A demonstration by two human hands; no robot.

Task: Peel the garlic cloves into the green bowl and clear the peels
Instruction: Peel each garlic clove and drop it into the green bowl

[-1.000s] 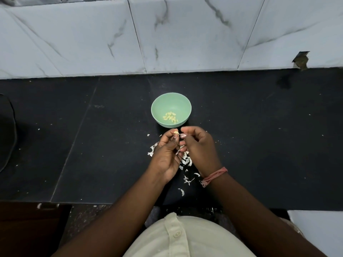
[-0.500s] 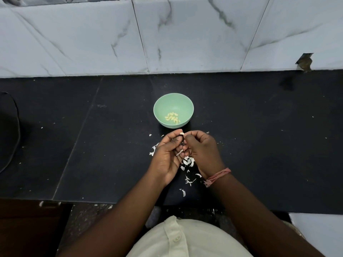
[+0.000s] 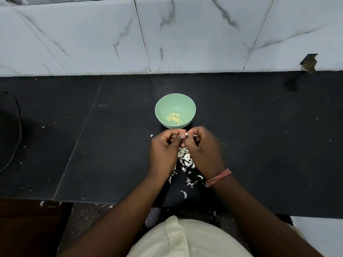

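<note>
At the centre of the frame, a person's left hand (image 3: 164, 151) and right hand (image 3: 204, 151) are meeting fingertip to fingertip, both with fingers curled, pinching a small pale garlic clove (image 3: 186, 134) between them. Just above the hands, a round mint-green plastic bowl (image 3: 163, 106) is sitting on the black stone countertop (image 3: 259, 136), holding a cluster of peeled yellowish cloves (image 3: 174, 118). Thin white papery peels (image 3: 184, 159) are lying scattered on the counter beneath and between the wrists, toward the lower centre.
</note>
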